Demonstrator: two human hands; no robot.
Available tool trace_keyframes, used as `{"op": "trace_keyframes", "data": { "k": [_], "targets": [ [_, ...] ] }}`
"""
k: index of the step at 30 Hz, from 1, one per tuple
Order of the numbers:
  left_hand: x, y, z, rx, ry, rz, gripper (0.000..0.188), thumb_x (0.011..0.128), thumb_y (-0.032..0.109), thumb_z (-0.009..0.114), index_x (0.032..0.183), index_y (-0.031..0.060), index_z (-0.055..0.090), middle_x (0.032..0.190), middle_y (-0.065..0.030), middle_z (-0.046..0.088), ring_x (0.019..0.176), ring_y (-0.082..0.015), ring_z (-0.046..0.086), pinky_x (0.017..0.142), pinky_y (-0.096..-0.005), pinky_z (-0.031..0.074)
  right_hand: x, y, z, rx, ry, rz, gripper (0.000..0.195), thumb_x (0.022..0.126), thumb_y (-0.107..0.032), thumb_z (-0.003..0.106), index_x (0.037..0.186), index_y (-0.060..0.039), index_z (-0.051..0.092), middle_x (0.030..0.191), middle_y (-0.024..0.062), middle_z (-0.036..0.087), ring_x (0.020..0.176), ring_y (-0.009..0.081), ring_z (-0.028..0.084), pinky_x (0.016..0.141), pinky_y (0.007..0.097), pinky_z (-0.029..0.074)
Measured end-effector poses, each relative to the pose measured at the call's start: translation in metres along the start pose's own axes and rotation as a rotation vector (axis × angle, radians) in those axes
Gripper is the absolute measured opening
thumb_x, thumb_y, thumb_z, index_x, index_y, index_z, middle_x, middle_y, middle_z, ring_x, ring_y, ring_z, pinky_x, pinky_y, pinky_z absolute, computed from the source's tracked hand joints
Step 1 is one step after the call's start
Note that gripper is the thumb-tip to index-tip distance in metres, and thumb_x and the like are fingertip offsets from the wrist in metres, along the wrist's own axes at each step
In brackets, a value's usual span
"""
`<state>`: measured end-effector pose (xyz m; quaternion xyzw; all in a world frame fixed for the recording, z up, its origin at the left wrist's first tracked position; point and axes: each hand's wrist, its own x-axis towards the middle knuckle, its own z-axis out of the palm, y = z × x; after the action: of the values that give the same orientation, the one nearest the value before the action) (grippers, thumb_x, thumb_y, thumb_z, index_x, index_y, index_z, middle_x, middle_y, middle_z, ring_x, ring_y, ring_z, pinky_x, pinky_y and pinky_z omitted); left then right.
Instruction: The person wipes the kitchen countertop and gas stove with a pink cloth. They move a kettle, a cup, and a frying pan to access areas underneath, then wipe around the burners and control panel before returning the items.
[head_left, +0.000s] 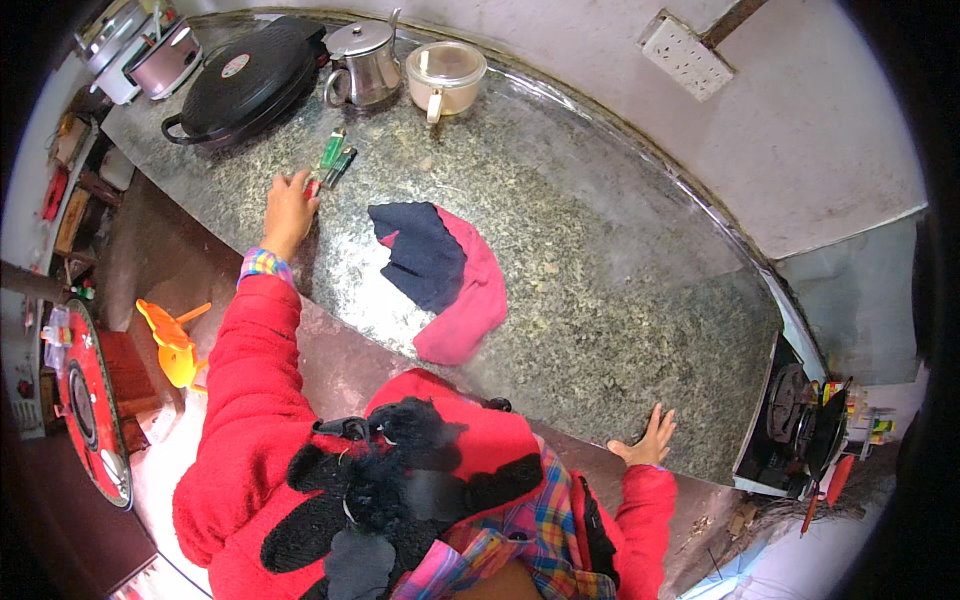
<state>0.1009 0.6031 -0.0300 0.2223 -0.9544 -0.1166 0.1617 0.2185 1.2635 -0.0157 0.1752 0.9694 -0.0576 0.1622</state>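
Note:
My left hand (289, 214) reaches over the left part of the stone countertop (585, 300), its fingertips at a red lighter (312, 187); whether they grip it is hard to tell. Beside that lie a green lighter (332, 148) and a dark lighter (341, 168). A dark blue and pink cloth (480, 300) lies crumpled on the counter between my hands. My right hand (649, 440) rests at the counter's near edge on the right, fingers spread, holding nothing.
Along the back stand a black lidded electric pan (251, 82), a steel teapot (365, 67) and a lidded container with a handle (446, 79). Rice cookers (161, 60) are far left. A gas stove (784, 420) sits at right. An orange plastic chair (171, 341) stands below left.

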Motion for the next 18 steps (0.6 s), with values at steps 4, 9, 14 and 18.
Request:
{"op": "trace_keyframes", "data": {
  "k": [4,9,14,18],
  "targets": [
    [0.005,-0.036,-0.001,-0.014,0.013,-0.03,0.035,0.075,0.011,0.057,0.109,0.0094,0.054,0.093,-0.0213,0.056,0.085,-0.0378,0.055,0.073,-0.0447,0.046,0.001,-0.002,-0.002,0.005,-0.011,-0.003,0.135,0.033,-0.045,0.085,0.143,-0.0267,0.009,0.15,0.0074,-0.002,0.137,0.031,0.0,0.101,0.0616,0.015],
    [0.043,0.011,-0.01,-0.152,0.226,0.129,0.033,0.075,0.012,0.057,0.108,0.0078,0.054,0.094,-0.0188,0.057,0.089,-0.0356,0.054,0.075,-0.0448,0.044,-0.002,-0.009,-0.009,0.014,-0.039,0.036,0.131,0.039,-0.038,0.087,0.143,-0.0272,0.007,0.15,0.0074,-0.002,0.137,0.0297,-0.001,0.102,0.0612,0.014],
    [0.063,0.043,0.022,-0.012,0.072,0.011,0.034,0.077,0.015,0.059,0.111,0.0103,0.054,0.108,-0.013,0.055,0.099,-0.0334,0.053,0.081,-0.0418,0.046,0.001,-0.01,-0.01,0.006,-0.055,0.042,0.133,0.037,-0.042,0.086,0.143,-0.0274,0.005,0.15,0.0045,-0.005,0.137,0.0282,-0.003,0.104,0.0589,0.013],
    [0.053,0.039,0.031,0.058,-0.047,0.043,0.039,0.077,0.018,0.062,0.114,0.015,0.054,0.112,-0.0109,0.054,0.102,-0.0342,0.052,0.083,-0.0425,0.045,0.003,-0.009,-0.01,-0.032,-0.074,0.058,0.133,0.037,-0.046,0.085,0.143,-0.0284,0.007,0.15,0.0035,-0.006,0.137,0.0283,-0.002,0.103,0.0592,0.014]
  ]
}}
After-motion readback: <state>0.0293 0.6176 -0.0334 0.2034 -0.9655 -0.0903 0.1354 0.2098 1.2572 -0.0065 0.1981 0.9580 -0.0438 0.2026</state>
